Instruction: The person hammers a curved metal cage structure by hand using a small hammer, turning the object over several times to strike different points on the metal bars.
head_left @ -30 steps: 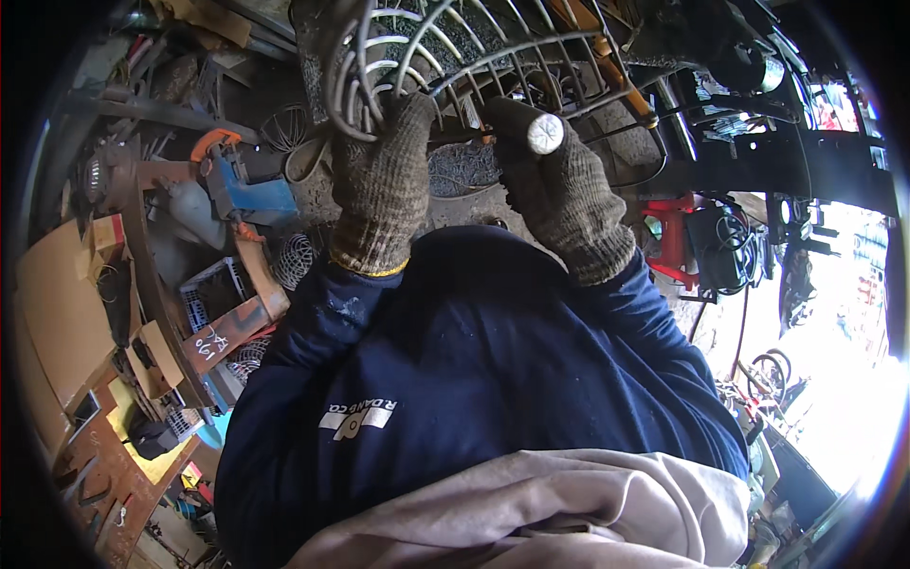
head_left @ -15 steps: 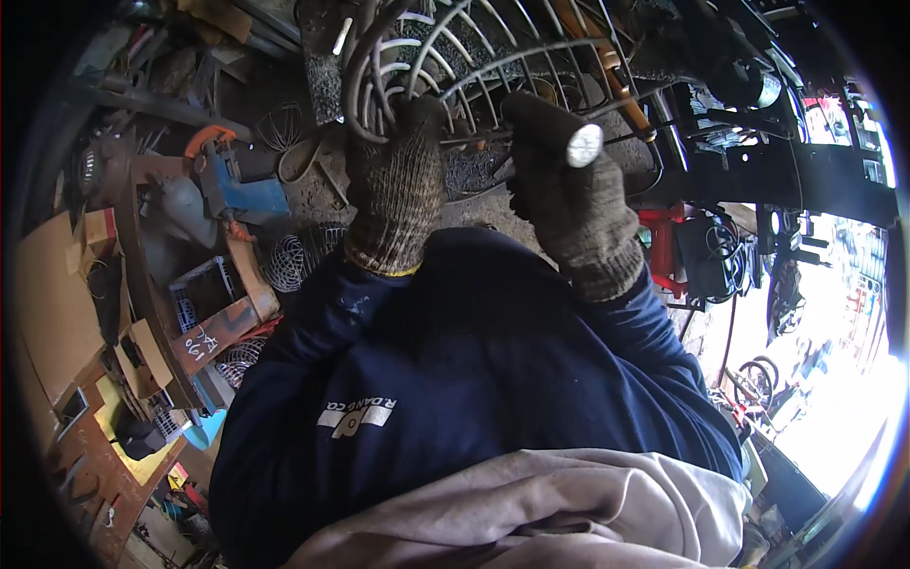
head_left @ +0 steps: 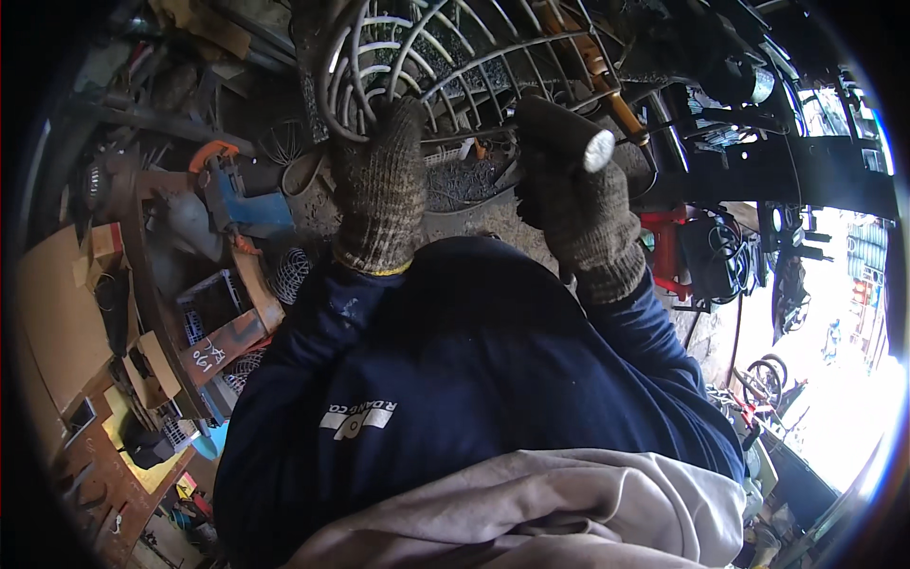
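Note:
At the top middle stands a curved cage of thick metal rods (head_left: 462, 68), its bars bent round in arcs. My left hand (head_left: 381, 194), in a dirty knitted work glove, is closed at the lower left rim of the cage. My right hand (head_left: 590, 218), gloved alike, is closed round a hammer (head_left: 559, 128) just right of the cage's near edge. The hammer's dark cylindrical head points down to the right and ends in a bright worn face. Its handle is hidden by the glove. Behind the hammer, an orange-brown wooden rod-like piece (head_left: 595, 64) slants past the cage.
To the left, a blue and orange clamp-like tool (head_left: 242, 199) sits by a rusty metal frame (head_left: 232, 346). Wire coils (head_left: 292, 275) lie beside it. Cardboard (head_left: 57, 313) leans at the far left. A red stand (head_left: 666, 251) with black cables is on the right.
My left hand and the cage sit slightly farther left in the picture. The hammer head has shifted a little right and tilted; both hands keep their grip. The view itself has shifted slightly.

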`<state>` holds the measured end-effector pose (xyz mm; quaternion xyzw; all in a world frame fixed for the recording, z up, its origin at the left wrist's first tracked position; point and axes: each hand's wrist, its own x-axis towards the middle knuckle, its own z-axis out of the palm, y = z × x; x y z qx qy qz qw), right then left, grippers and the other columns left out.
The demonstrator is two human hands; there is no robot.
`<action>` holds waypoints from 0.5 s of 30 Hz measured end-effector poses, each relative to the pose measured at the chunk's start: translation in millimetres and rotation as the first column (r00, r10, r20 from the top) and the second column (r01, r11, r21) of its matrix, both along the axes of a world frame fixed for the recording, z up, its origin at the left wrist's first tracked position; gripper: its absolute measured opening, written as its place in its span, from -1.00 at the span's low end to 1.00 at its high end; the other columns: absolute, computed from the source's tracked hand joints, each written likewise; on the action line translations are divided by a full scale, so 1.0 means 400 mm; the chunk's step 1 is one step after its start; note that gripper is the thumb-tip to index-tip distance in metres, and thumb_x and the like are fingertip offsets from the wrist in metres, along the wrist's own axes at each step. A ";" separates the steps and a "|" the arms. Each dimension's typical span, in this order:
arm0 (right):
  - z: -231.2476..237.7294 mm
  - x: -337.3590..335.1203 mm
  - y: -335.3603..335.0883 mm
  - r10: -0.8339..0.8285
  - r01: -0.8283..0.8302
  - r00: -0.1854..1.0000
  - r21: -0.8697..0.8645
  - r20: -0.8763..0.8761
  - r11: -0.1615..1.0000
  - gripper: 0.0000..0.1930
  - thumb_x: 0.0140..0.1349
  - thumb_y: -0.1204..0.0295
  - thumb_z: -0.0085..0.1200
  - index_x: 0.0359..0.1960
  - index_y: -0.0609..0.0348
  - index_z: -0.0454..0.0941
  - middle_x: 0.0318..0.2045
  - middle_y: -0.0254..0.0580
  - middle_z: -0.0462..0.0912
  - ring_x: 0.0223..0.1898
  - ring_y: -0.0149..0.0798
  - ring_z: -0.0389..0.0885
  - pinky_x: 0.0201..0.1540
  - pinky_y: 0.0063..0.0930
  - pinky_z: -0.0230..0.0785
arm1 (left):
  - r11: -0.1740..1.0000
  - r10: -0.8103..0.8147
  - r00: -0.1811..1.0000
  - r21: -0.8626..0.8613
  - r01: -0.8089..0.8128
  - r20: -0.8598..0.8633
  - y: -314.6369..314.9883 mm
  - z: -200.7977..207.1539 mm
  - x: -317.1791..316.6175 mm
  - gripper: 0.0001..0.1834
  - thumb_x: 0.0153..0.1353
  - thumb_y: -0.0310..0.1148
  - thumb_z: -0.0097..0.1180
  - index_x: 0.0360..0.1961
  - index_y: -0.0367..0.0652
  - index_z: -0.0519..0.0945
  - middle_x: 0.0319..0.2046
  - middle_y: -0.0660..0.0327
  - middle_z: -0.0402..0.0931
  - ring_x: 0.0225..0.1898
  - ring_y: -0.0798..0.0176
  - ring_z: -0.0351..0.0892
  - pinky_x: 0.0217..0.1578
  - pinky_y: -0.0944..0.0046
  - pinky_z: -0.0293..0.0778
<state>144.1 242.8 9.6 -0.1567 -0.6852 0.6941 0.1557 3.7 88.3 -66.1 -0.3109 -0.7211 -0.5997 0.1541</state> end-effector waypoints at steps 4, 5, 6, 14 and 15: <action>0.017 0.007 -0.017 -0.030 0.015 0.999 0.343 0.037 0.939 -0.66 0.38 0.45 0.01 0.14 0.27 0.45 -0.08 -0.11 0.64 -0.12 -0.28 0.65 -0.09 -0.45 0.52 | 0.958 -0.167 0.922 0.278 0.069 0.350 0.006 -0.025 0.003 -0.66 0.08 -0.54 0.20 -0.05 -0.16 0.65 -0.08 0.05 0.60 0.01 0.01 0.57 0.05 0.07 0.45; 0.010 0.009 -0.023 -0.051 0.016 0.997 0.449 0.066 0.893 -0.66 0.37 0.40 0.03 0.13 0.26 0.46 -0.14 -0.09 0.67 -0.18 -0.26 0.67 -0.13 -0.42 0.53 | 0.966 -0.138 0.919 0.256 0.043 0.368 0.011 -0.014 0.011 -0.66 0.09 -0.53 0.21 -0.06 -0.18 0.64 -0.08 0.05 0.60 0.00 0.02 0.57 0.05 0.07 0.45; -0.019 -0.007 -0.011 -0.032 -0.058 0.991 0.625 0.131 0.778 -0.67 0.37 0.39 0.03 0.12 0.25 0.47 -0.18 -0.07 0.68 -0.20 -0.25 0.68 -0.15 -0.39 0.53 | 0.973 -0.109 0.915 0.231 0.018 0.388 0.016 0.001 0.021 -0.66 0.09 -0.52 0.22 -0.06 -0.20 0.64 -0.08 0.05 0.60 -0.01 0.03 0.57 0.04 0.08 0.45; -0.040 0.028 0.050 -0.121 0.076 0.971 -0.216 -0.207 0.973 -0.63 0.36 0.38 0.07 0.15 0.24 0.47 -0.13 -0.15 0.68 -0.22 -0.40 0.65 -0.28 -0.46 0.54 | 0.937 -0.243 0.752 0.349 0.018 0.613 0.027 0.066 0.048 -0.64 0.21 -0.44 0.17 0.04 -0.23 0.51 -0.16 0.19 0.56 -0.17 0.25 0.57 -0.16 0.24 0.53; -0.034 0.039 0.073 -0.186 0.137 0.951 -0.201 -0.248 0.970 -0.63 0.36 0.37 0.08 0.15 0.24 0.48 -0.11 -0.16 0.68 -0.20 -0.39 0.65 -0.25 -0.46 0.54 | 0.937 -0.266 0.745 0.346 0.051 0.611 0.022 0.075 0.040 -0.60 0.21 -0.42 0.18 0.08 -0.24 0.49 -0.15 0.21 0.54 -0.19 0.26 0.55 -0.15 0.23 0.51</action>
